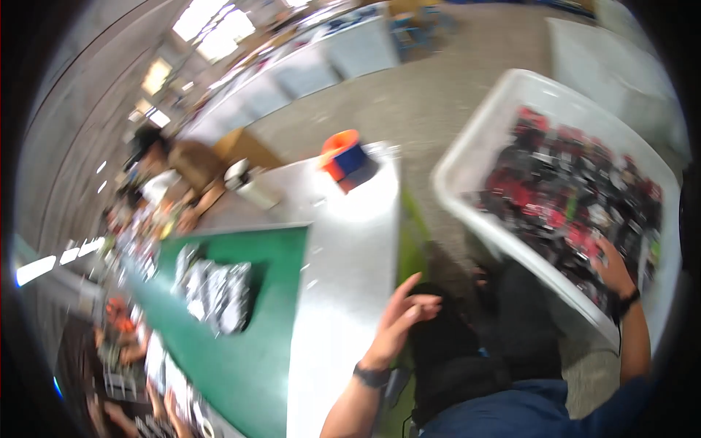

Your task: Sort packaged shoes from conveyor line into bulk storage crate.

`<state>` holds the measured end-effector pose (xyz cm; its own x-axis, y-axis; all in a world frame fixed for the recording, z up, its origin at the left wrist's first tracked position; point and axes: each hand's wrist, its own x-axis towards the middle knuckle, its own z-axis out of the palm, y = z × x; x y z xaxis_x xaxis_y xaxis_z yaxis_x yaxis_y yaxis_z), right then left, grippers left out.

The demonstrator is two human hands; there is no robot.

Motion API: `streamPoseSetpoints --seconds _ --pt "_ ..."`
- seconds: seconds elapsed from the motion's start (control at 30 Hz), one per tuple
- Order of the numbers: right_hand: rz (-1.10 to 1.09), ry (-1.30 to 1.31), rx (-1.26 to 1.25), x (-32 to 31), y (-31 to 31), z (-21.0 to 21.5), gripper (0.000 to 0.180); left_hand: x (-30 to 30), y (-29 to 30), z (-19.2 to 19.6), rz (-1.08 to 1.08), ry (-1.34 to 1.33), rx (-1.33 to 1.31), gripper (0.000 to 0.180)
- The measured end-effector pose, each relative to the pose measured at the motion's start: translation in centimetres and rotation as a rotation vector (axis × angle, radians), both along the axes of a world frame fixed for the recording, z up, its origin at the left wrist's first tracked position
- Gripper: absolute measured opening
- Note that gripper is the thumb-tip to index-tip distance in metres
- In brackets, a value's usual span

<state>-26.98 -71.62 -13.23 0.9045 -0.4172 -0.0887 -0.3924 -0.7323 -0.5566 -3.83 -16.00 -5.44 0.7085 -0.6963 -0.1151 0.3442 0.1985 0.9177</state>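
Observation:
My left hand (401,321) hovers beside the bench's metal edge, above my lap, with its fingers apart and nothing in it. My right hand (613,270) reaches over the near rim of a large white plastic tub (456,160) and touches or nearly touches the heap inside. Its fingers look parted; motion blur hides the fingertips in part, and I see nothing held. The heap consists of many small red and black pieces (555,197), some with shiny clear parts, too smeared to name.
A green conveyor belt (270,350) with silvery wrapped packages (219,292) runs at my left. On the metal bench top (336,255) stands an orange and blue ring-shaped roll (345,157). A co-worker (193,164) sits beyond, with other people along the belt.

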Motion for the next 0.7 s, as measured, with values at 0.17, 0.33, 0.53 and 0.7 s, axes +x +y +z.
streamPoseSetpoints --seconds 0.17,0.33,0.53,0.7 --pt "0.303 -0.178 0.031 11.4 14.0 3.3 0.067 1.3 2.3 1.2 0.118 0.123 -0.095 0.078" --pt "0.357 -0.324 -0.045 18.2 20.4 1.3 0.077 5.2 11.6 7.2 0.548 -0.253 0.043 0.065" --pt "0.252 -0.205 -0.166 18.0 20.5 0.7 0.093 12.4 27.0 3.3 1.04 -0.59 0.918 0.061" --pt "0.214 -0.195 -0.219 18.1 21.6 1.1 0.095 14.6 39.2 -1.0 1.153 -0.719 1.711 0.072"
